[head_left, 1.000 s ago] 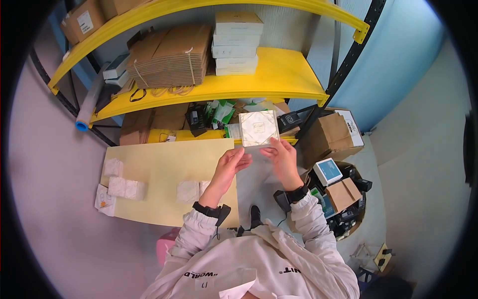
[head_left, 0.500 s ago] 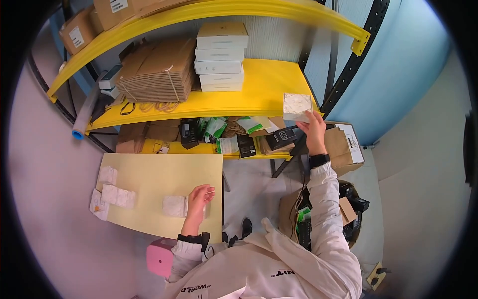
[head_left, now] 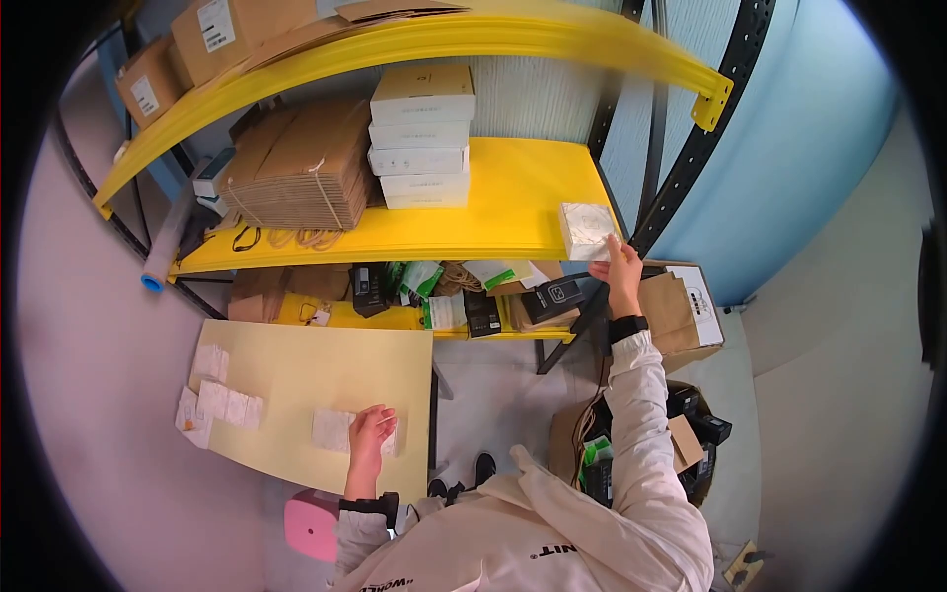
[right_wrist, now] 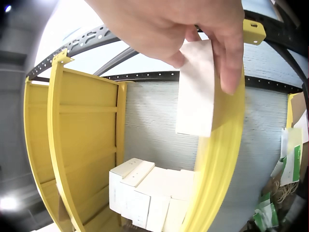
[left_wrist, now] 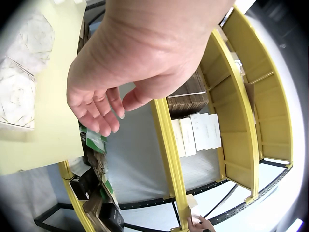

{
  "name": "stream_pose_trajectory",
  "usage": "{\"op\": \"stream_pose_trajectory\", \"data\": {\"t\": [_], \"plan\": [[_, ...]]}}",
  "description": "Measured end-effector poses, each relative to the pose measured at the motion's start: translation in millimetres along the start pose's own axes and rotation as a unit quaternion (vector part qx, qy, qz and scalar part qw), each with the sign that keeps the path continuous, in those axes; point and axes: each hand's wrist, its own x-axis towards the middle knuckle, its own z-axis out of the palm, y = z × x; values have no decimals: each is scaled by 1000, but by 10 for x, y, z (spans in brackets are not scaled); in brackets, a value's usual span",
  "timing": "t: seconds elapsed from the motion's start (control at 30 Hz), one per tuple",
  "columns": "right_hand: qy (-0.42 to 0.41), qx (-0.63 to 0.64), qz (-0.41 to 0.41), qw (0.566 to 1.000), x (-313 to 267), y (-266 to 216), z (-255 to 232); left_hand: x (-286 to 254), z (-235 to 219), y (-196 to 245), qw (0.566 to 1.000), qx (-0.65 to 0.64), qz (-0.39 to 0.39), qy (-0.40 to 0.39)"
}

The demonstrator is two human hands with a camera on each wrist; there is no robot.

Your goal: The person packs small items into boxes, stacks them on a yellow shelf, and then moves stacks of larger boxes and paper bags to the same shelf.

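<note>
At the right end of the yellow shelf (head_left: 513, 212), my right hand (head_left: 621, 276) grips a small white patterned box (head_left: 586, 229) by its near corner. In the right wrist view the fingers and thumb of the right hand (right_wrist: 193, 34) pinch the white box (right_wrist: 195, 92) at the shelf's edge. My left hand (head_left: 369, 442) is over the cream table (head_left: 286, 365), relaxed and holding nothing, beside white patterned boxes (head_left: 332, 430). In the left wrist view the left hand (left_wrist: 130, 67) has loosely bent fingers and nothing in them.
A stack of white boxes (head_left: 422, 133) and bundled flat cardboard (head_left: 296, 168) stand on the shelf. Several patterned boxes (head_left: 229, 405) lie on the table's left side. A carton (head_left: 681, 316) and a bin of black boxes (head_left: 695, 424) are at the right, a pink stool (head_left: 309, 523) below.
My left hand has let go of the box and moved down-left over the table. The right hand has carried the box right onto the shelf's end. The view has shifted.
</note>
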Motion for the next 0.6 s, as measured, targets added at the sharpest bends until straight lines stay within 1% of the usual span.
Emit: {"op": "stream_pose_trajectory", "data": {"t": [0.03,0.07,0.13,0.17,0.2,0.23,0.27,0.33,0.37,0.43,0.47,0.53,0.57,0.6], "plan": [[13,-45,3,999,-13,-13,0,19,-2,-15,1000,-3,-1,0],[13,-44,3,999,-57,-58,8,30,-4,-21,1000,-5,-2,0],[56,-170,-22,984,-130,-116,22,50,14,-26,1000,-1,-4,4],[56,-169,-21,984,-158,-100,35,58,21,-27,1000,1,-6,8],[109,-247,-98,958,-193,-80,47,66,23,-26,1000,2,-6,8],[161,-321,-172,917,-231,-52,50,69,21,-30,1000,3,-5,8],[161,-322,-171,917,-244,10,53,74,25,-38,1000,5,-3,7],[210,-343,-307,863,-246,131,77,95,21,-43,1000,2,-7,12],[210,-344,-305,863,-274,92,79,102,21,-37,1000,0,-11,17],[112,-430,-419,792,-335,-11,50,111,10,-47,1000,2,-12,20],[112,-431,-418,792,-368,-103,43,111,-2,-56,1000,3,-14,23],[-2,-523,-485,701,-358,-268,38,131,-29,-78,1000,4,-14,26],[-3,-523,-484,701,-315,-282,32,140,-46,-91,999,3,-13,29],[-43,-528,-498,687,-259,-302,22,145,-49,-89,999,4,-15,29]]}}
